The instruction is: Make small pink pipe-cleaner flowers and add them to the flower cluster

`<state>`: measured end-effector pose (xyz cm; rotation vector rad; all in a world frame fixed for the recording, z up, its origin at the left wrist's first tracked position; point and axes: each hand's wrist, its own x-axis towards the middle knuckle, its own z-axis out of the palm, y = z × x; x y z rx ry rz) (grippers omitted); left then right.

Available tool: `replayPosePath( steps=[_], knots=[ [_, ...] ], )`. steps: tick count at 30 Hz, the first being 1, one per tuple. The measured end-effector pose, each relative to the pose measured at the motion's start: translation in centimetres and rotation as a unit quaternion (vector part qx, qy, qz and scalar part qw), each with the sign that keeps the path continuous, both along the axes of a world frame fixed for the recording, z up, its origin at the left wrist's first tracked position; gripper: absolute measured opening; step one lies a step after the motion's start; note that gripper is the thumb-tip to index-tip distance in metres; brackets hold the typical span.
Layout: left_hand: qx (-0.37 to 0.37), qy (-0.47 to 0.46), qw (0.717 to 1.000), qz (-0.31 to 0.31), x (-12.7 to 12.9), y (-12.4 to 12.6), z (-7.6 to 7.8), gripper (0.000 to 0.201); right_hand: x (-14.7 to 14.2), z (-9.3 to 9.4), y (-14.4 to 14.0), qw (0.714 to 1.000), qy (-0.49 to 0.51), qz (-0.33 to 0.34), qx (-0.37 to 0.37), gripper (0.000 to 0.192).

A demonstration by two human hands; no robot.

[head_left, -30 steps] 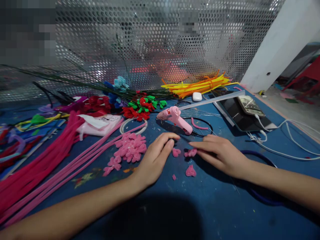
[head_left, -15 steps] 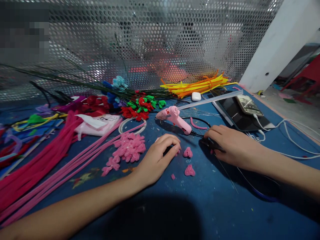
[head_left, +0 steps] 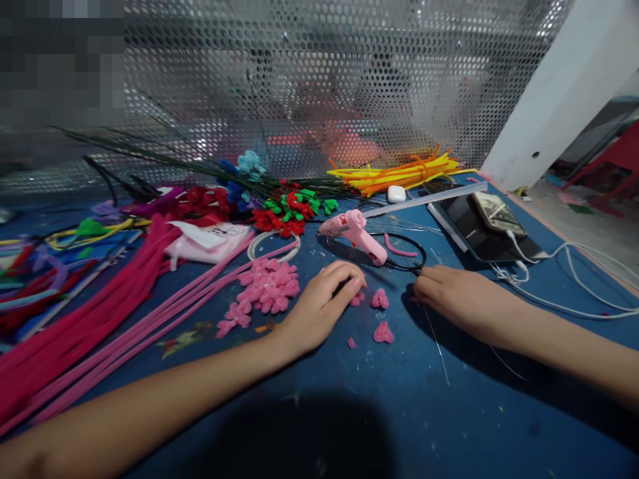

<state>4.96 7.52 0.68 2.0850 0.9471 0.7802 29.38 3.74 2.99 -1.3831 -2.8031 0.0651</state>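
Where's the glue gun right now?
Head view, centre: the pink glue gun lies on the blue table, just beyond the left hand, right of the red-green flowers.

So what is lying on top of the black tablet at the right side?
On the tablet lies a phone with a white cable plugged in. A long white stick crosses its far edge. The phone covers part of the screen.

The tabletop [head_left: 449, 412] is deep blue, flecked with small paint spots. At its centre lie pale pink petal pieces [head_left: 379, 299], and at nine o'clock from them a heap of pink blossoms [head_left: 267, 286]. The glue gun [head_left: 355, 233] at twelve o'clock is light pink with a black cord. Long pipe cleaners [head_left: 100, 319] at nine o'clock run magenta and pink; a bundle at one o'clock [head_left: 399, 174] is yellow and orange. Red and green flowers [head_left: 287, 214] sit behind, before a silver perforated screen [head_left: 324, 73]. White cables [head_left: 574, 293] trail at three o'clock.
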Motion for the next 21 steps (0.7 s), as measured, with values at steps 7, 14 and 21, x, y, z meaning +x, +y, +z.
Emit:
replayPosePath(
  steps=[7,14,21],
  knots=[
    [-0.036,-0.062,0.997,0.025,-0.2,0.4,-0.6,0.029,-4.9,-0.1,-3.0,0.984,0.129,0.118,-0.015,0.02],
    [-0.01,-0.063,0.998,0.013,-0.1,0.2,-0.4,0.031,-7.8,-1.7,-3.0,0.979,0.055,0.185,0.066,0.026],
    [0.033,-0.04,0.999,-0.002,-0.1,0.3,-0.6,0.033,-7.8,-2.1,-5.5,0.969,0.013,0.215,0.121,0.036]
  ],
)
